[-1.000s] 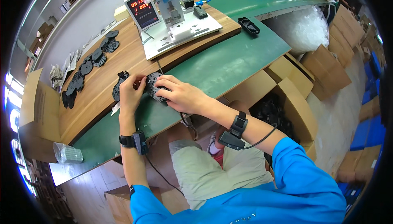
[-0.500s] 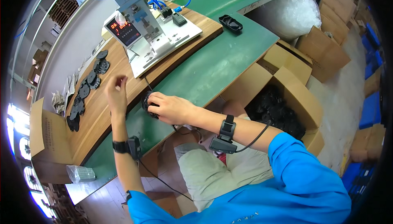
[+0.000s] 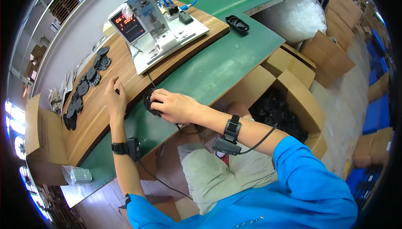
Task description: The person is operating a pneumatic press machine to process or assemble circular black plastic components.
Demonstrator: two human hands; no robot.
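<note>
My right hand (image 3: pixel 173 105) is closed on a round black plastic part (image 3: pixel 148 100) at the edge of the wooden board, above the green bench. Its fingers lie over the part's right side and hide much of it. To the left, my left hand (image 3: pixel 115 100) is raised over the wooden board with its fingers curled together. A small dark bit shows between those fingers, too small to name. Several similar black round parts (image 3: pixel 83 87) lie in a row on the board beyond my left hand.
A bench machine (image 3: pixel 153 21) with a red-lit display stands on a white base at the back. A black tray-like piece (image 3: pixel 237 24) rests on the green bench (image 3: pixel 209 68). At right, an open carton (image 3: pixel 307 103) holds black parts; another carton (image 3: pixel 47 132) stands at left.
My left hand has shifted slightly left and turned, and a dark bit now shows between its fingers. My right hand keeps hold of the round black part, nearly in place.
</note>
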